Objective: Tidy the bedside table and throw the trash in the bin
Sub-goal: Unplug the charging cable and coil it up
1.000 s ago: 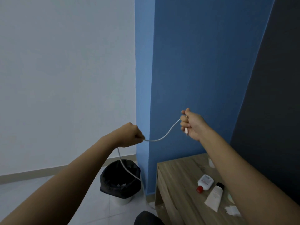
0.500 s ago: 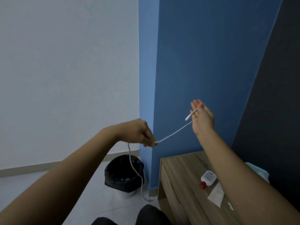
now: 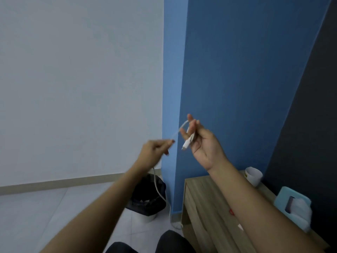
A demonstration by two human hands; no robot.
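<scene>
A white charging cable [image 3: 187, 141] is looped round the raised fingers of my right hand [image 3: 202, 143], its plug end hanging down by the palm. My left hand [image 3: 155, 152] pinches the cable a little to the left and lower. From there the cable drops past the black-lined bin [image 3: 147, 198] on the floor to its other end by the table's foot. The wooden bedside table [image 3: 206, 207] stands at the lower right, partly hidden by my right forearm.
On the table stand a white cup [image 3: 253, 176] at the back and a light blue tissue box [image 3: 293, 207] at the right. A red cap shows beside my forearm. Blue wall rises behind the table, white wall and tiled floor to the left. My knees are at the bottom edge.
My right hand has turned palm towards me with the cable wound over its fingers. My left hand has come closer to it, shortening the stretch of cable between them.
</scene>
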